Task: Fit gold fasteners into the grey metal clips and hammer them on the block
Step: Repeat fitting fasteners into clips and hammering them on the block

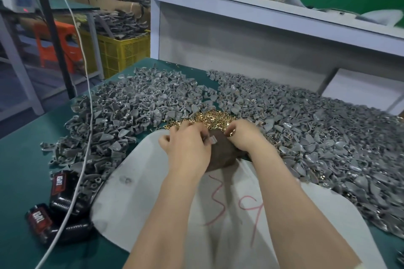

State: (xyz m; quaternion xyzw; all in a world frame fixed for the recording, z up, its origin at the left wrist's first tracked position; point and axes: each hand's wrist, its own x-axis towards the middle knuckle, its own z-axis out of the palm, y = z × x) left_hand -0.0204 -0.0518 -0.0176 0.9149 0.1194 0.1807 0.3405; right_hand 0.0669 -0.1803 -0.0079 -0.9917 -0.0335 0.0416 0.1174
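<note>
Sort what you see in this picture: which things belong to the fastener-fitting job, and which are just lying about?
Job in hand:
gold fasteners
grey clips
brown block
single clip, gripped by the left hand

Lying about:
white cable
black-and-red packs
orange stool

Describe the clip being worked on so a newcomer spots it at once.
Start at the white sheet on the green table, then the brown block at its far end. The clip is pinched by the left hand over that block, apart from the loose heaps.
</note>
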